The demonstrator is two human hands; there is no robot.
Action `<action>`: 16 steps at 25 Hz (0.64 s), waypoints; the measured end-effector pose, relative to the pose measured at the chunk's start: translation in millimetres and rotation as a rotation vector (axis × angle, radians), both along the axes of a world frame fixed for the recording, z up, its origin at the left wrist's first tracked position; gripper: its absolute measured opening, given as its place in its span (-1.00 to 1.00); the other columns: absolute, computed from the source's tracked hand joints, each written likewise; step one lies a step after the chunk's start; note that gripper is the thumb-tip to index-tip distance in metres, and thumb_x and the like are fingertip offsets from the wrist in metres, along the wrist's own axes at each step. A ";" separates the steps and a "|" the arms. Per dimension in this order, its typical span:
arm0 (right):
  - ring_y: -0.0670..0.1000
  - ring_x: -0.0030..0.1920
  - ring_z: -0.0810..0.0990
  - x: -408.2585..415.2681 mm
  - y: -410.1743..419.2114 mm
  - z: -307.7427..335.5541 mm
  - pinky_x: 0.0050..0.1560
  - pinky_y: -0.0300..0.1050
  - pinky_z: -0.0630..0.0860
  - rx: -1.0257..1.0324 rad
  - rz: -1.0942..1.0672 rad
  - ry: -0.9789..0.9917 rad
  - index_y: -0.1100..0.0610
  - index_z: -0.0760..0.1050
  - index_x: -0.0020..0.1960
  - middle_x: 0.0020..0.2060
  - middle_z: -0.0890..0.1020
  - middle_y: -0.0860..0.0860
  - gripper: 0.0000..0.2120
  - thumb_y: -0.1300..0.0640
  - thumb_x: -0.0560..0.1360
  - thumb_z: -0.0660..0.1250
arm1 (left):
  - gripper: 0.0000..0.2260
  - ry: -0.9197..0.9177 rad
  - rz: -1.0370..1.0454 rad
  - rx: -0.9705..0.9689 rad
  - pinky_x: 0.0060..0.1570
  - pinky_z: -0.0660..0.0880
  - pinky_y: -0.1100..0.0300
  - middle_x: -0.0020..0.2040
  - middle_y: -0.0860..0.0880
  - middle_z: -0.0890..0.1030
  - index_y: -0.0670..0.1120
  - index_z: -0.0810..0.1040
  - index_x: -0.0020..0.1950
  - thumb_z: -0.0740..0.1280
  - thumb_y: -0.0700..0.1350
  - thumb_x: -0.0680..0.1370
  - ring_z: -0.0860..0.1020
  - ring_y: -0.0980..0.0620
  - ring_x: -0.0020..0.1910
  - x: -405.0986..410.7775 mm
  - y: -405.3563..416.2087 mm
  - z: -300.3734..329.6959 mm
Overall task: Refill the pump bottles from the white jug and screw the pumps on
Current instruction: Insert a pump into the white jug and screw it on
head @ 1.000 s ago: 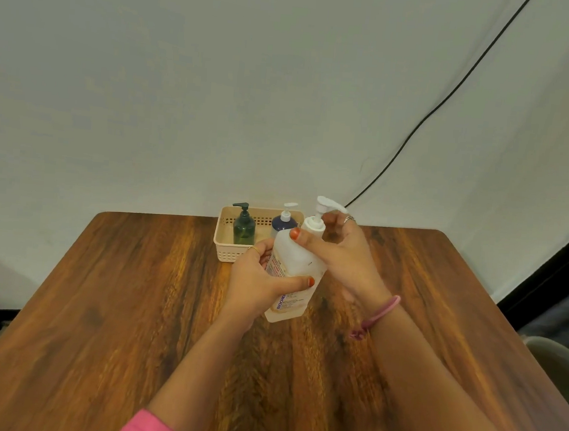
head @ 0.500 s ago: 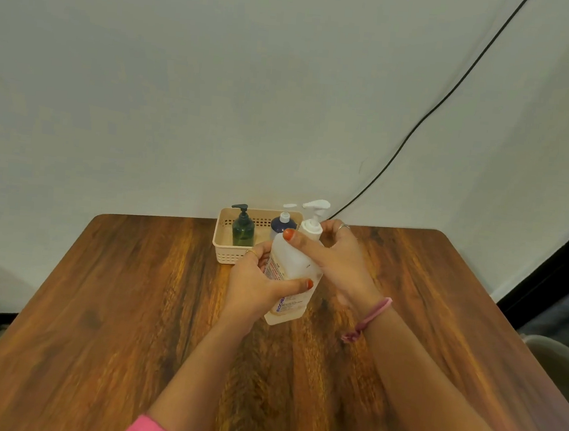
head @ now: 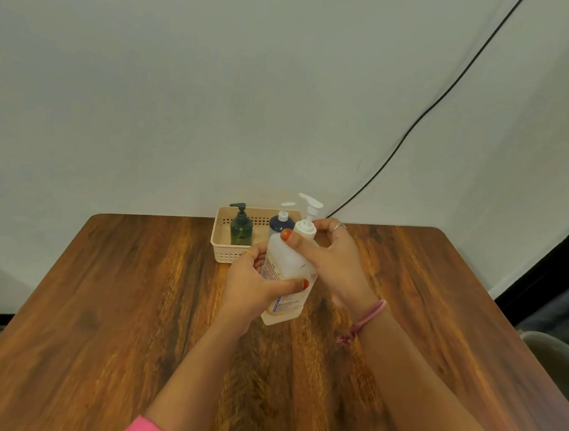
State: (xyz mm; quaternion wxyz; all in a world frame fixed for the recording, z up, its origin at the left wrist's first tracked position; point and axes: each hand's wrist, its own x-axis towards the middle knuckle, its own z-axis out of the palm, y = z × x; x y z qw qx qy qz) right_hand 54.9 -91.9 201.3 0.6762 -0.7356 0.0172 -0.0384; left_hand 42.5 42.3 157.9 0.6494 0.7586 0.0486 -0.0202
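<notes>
A white translucent pump bottle (head: 284,267) with a printed label stands tilted on the wooden table (head: 130,305). My left hand (head: 252,288) grips its body from the left, thumb across the front. My right hand (head: 331,257) pinches the collar of its white pump (head: 306,220) at the neck; the nozzle points left. Behind them a cream basket (head: 220,240) holds a dark green pump bottle (head: 241,228) and a dark blue pump bottle (head: 281,220) with a white pump. No white jug is in view.
The basket sits at the table's far edge against a white wall. A black cable (head: 422,114) runs down the wall to the table's back edge. A grey chair (head: 559,363) stands off the right side.
The pump head has turned: its nozzle pointed right a second ago and now points left. My right hand has rotated around the collar. The bottle stays in my left hand.
</notes>
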 end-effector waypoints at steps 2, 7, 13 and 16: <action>0.03 0.07 0.63 2.0 -10.9 2.8 -0.05 -0.06 0.63 0.028 0.190 0.039 -0.01 0.48 0.17 0.12 0.60 -0.01 -0.64 0.03 0.41 0.47 | -0.32 0.011 -0.015 -0.019 0.10 0.58 -0.02 0.11 0.05 0.61 0.03 0.47 0.26 0.63 -0.10 0.20 0.59 0.03 0.11 1.3 4.7 0.9; 0.09 0.08 0.64 4.7 -14.3 -0.2 0.00 0.05 0.63 0.049 0.193 0.002 0.02 0.57 0.15 0.10 0.64 0.03 -0.71 0.11 0.44 0.45 | -0.33 0.021 -0.038 -0.034 0.08 0.59 -0.02 0.10 0.04 0.63 0.04 0.48 0.22 0.64 -0.12 0.17 0.60 0.03 0.10 4.7 7.8 1.7; 0.06 0.02 0.66 7.2 2.0 -7.5 -0.01 0.11 0.63 0.063 0.020 -0.018 -0.12 0.56 0.03 0.05 0.67 0.04 -0.77 0.09 0.41 0.49 | -0.34 -0.058 0.055 0.031 0.02 0.58 0.12 0.06 0.11 0.57 0.04 0.42 0.21 0.64 -0.09 0.20 0.56 0.07 0.08 3.3 -0.5 4.5; 0.08 0.07 0.64 9.3 5.4 -7.8 0.03 0.13 0.61 0.047 0.024 -0.050 -0.14 0.58 0.04 0.06 0.67 0.02 -0.71 -0.06 0.33 0.51 | -0.36 -0.103 0.093 0.059 -0.18 0.45 0.36 -0.05 0.21 0.50 0.06 0.38 0.16 0.64 -0.08 0.20 0.50 0.16 -0.02 3.0 -4.0 8.9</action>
